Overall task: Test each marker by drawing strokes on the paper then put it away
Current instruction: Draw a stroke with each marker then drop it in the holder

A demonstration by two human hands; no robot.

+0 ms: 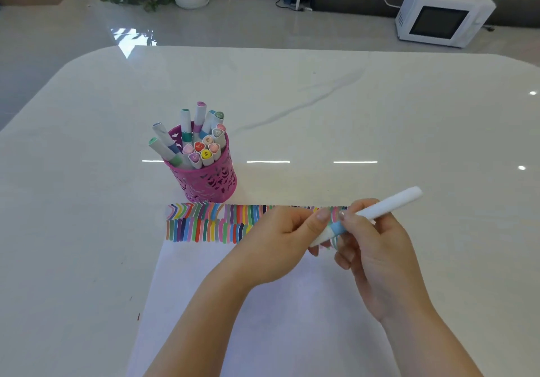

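On the glossy white counter point(380, 113), a sheet of paper point(263, 318) is laid in front of the person, its far edge filled with two rows of coloured strokes point(204, 224). Just beyond that edge a pink cut-out holder point(210, 180) is stood, packed with capped markers point(201, 142). Over the right end of the strokes, a white marker point(388, 204) is held between both hands. Its barrel is gripped by the right hand point(377, 248), while the end by the pale blue band point(336, 227) is pinched by the fingers point(320, 218) of the left hand point(280, 239). Whether the cap is being removed or fitted cannot be told. If force is applied off-axis, the tip could be smeared across skin or finished strokes. A half-seated cap would likely let the tip dry once stored.
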